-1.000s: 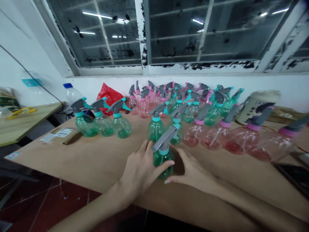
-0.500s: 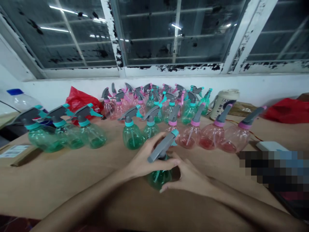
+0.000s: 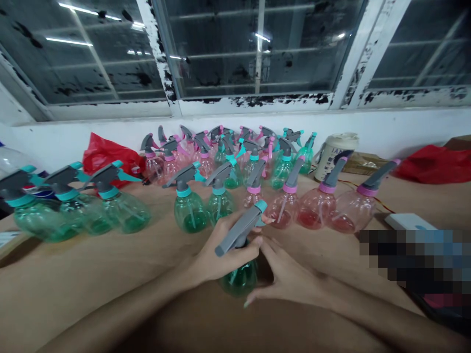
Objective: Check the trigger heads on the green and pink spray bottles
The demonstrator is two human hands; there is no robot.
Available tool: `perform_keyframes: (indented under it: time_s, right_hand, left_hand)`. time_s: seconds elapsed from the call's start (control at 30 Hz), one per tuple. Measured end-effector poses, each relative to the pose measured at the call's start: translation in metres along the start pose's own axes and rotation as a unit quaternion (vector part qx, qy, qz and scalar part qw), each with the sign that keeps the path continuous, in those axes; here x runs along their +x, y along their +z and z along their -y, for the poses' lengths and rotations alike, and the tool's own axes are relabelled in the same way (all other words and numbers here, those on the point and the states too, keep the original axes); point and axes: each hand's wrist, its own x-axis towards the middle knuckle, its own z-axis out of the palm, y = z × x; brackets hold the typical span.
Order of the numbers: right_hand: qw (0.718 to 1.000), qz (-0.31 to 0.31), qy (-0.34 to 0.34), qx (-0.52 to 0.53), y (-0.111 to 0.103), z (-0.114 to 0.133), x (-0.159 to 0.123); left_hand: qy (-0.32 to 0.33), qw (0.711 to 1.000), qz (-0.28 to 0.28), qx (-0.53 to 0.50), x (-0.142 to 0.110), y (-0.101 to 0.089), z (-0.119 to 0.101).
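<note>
A green spray bottle (image 3: 238, 277) with a grey trigger head (image 3: 239, 229) and teal collar stands on the brown table (image 3: 91, 260) close to me. My left hand (image 3: 217, 250) is wrapped round its neck just under the trigger head. Against the bottle's right side rests my right hand (image 3: 285, 279), fingers curled on the body.
Two green bottles (image 3: 189, 208) and a row of pink ones (image 3: 312, 208) stand just behind. Three green bottles (image 3: 121, 208) sit at the left, many more (image 3: 228, 152) near the wall. A red bag (image 3: 106, 157), a white tub (image 3: 333, 154) and a white box (image 3: 408, 221) are around.
My left hand has climbed from the bottle's body to its neck. The view has swung right and dipped, so the bottles at the left have slid toward the frame's edge.
</note>
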Motion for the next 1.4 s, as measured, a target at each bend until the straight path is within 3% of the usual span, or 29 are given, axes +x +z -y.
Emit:
perform_keyframes:
  time_s: [0.13, 0.27, 0.63, 0.9, 1.1, 1.4]
  right_hand:
    - [0.996, 0.037, -0.008, -0.081, -0.006, -0.017, -0.012]
    - [0.993, 0.066, 0.023, -0.096, -0.006, -0.034, -0.028]
    - [0.987, 0.097, 0.026, -0.126, -0.014, -0.034, -0.027]
    - [0.985, 0.048, 0.026, -0.164, -0.016, -0.035, -0.030]
    - [0.980, 0.016, 0.026, -0.198, -0.012, -0.034, -0.031]
    - [0.974, 0.024, 0.022, -0.223, -0.009, -0.038, -0.033]
  left_hand:
    - [0.043, 0.997, -0.013, 0.066, 0.000, 0.001, 0.000]
    - [0.038, 0.992, -0.053, 0.112, 0.000, 0.003, -0.003]
    - [0.036, 0.995, -0.011, 0.095, 0.015, 0.001, -0.004]
    - [-0.023, 0.999, -0.006, 0.045, 0.014, 0.004, -0.008]
    - [0.010, 0.999, 0.012, 0.037, 0.015, 0.002, -0.006]
    - [0.048, 0.997, 0.042, 0.039, 0.016, -0.003, -0.003]
